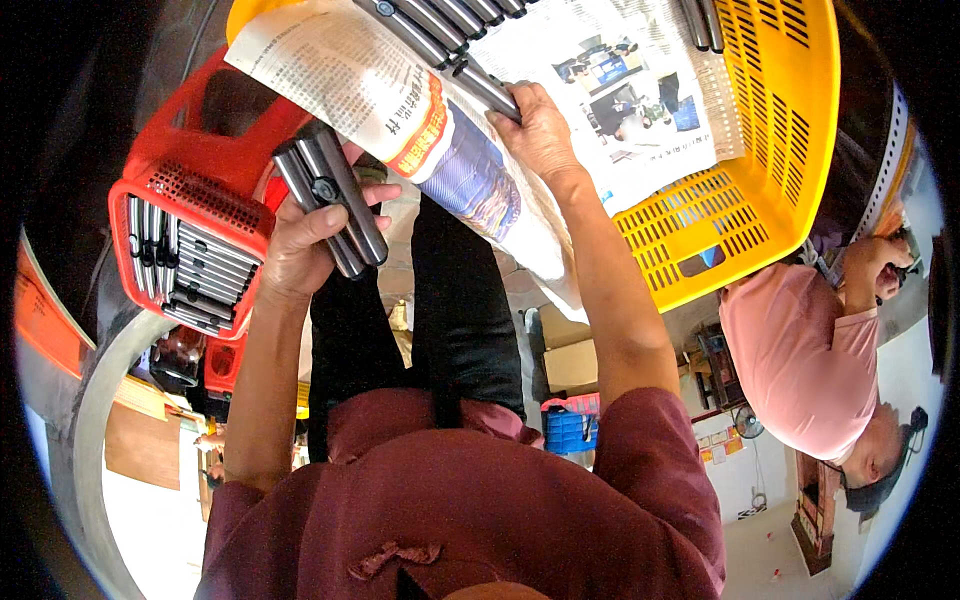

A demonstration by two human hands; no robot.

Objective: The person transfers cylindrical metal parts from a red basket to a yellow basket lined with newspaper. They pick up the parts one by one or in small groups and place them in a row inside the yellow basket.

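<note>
My left hand point(300, 240) is closed round a small bunch of shiny dark metal tubes point(322, 160), with the thumb pressed across them. One tube has a round dark fitting on its side. My right hand point(543, 135) grips the near end of a single metal tube point(480, 82) over a yellow slotted plastic basket point(690, 240). Newspaper point(640, 150) lines that basket, and one sheet hangs over its near edge toward me. Beyond my right hand, a row of similar tubes point(415, 35) lies on the paper.
To the left is a red plastic basket point(125, 255) packed with metal tubes point(205, 265). More tubes point(702, 25) rest at the yellow basket's far right. Another person in a pink shirt point(800, 360) is at the right. A blue crate point(570, 430) stands low behind.
</note>
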